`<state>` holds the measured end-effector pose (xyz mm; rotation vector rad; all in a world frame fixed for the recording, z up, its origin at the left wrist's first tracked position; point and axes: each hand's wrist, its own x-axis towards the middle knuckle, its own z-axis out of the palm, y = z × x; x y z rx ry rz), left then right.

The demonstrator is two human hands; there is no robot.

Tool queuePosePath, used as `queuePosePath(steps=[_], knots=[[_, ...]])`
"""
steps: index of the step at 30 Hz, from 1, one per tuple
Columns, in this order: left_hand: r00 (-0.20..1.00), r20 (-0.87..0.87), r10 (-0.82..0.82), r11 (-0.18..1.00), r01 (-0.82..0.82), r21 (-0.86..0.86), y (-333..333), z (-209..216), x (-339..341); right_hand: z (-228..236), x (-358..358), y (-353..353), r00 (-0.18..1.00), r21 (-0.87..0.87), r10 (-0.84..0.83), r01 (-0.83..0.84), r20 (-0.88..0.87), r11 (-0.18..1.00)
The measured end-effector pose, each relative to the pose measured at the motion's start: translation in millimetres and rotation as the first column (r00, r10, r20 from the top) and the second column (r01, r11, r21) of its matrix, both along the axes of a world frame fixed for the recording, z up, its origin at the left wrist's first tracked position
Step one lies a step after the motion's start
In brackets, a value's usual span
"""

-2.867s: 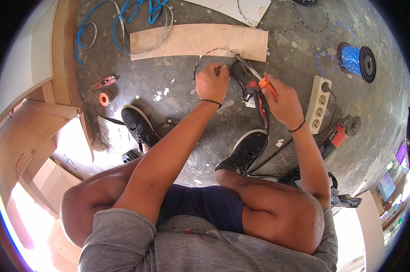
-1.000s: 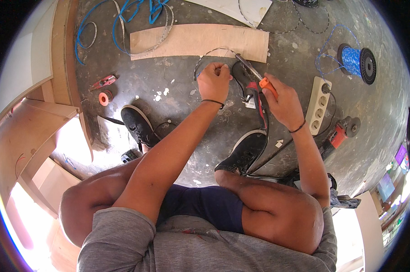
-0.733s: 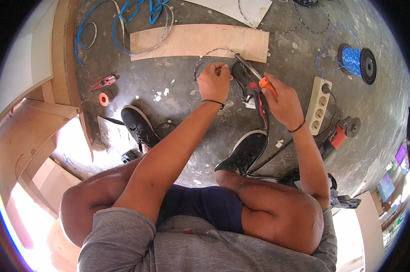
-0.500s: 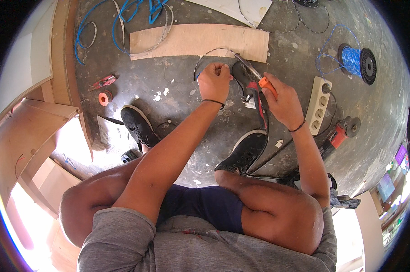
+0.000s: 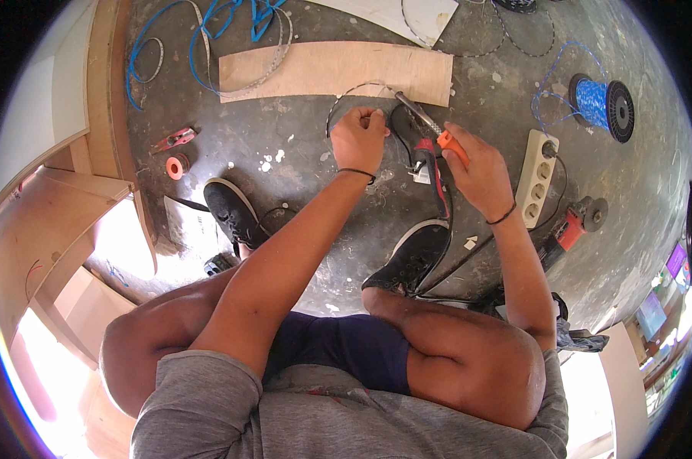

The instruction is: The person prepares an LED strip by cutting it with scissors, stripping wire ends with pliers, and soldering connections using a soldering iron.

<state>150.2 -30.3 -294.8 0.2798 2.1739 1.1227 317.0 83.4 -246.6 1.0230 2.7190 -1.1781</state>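
My right hand [image 5: 477, 174] is closed round the orange handle of a soldering iron [image 5: 451, 143]. Its metal shaft slants up and left. The tip is at the end of a thin dark-and-light speckled cord [image 5: 351, 89], close to or touching it; I cannot tell which. That cord loops over to my left hand [image 5: 357, 141], whose thumb and fingers are pinched together on it. Between my hands, a red-and-black handled tool [image 5: 440, 187] lies on the floor beside a small white tag [image 5: 420, 173].
Beyond my hands lies a thin plywood strip [image 5: 323, 67]. At right are a blue cord spool [image 5: 593, 99], a power strip [image 5: 538, 174] and an angle grinder [image 5: 568, 232]. An orange roll [image 5: 178, 166] and red tool [image 5: 175, 138] lie left, below blue strapping [image 5: 197, 46].
My left hand has shifted very slightly left and down. The soldering iron's tip has dipped a little with the cord end. Everything else looks the same.
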Motion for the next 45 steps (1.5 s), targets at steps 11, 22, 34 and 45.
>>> queuePosePath(steps=[11, 22, 34, 45], knots=[[1.000, -0.003, 0.000, 1.000, 0.000, 0.008, -0.4, -0.4, -1.4, 1.3, -0.5, -1.9, 0.999, 0.012, -0.024, 0.025, -0.021, 1.000], [0.999, -0.023, -0.026, 0.999, 0.026, -0.027, -1.4, -0.6, -1.7, -0.2, 0.7, -3.6, 0.999, 0.021, -0.029, 0.030, -0.038, 0.999], [1.000, -0.005, -0.027, 1.000, 0.027, -0.009, -2.7, -2.1, -2.5, 0.6, 2.1, -5.6, 0.999, 0.070, -0.027, 0.028, -0.018, 0.997], [0.998, -0.012, -0.056, 0.998, 0.055, -0.027, -2.9, -2.1, -4.6, 1.8, 1.4, -5.4, 0.999, 0.063, -0.034, 0.034, -0.008, 0.997]])
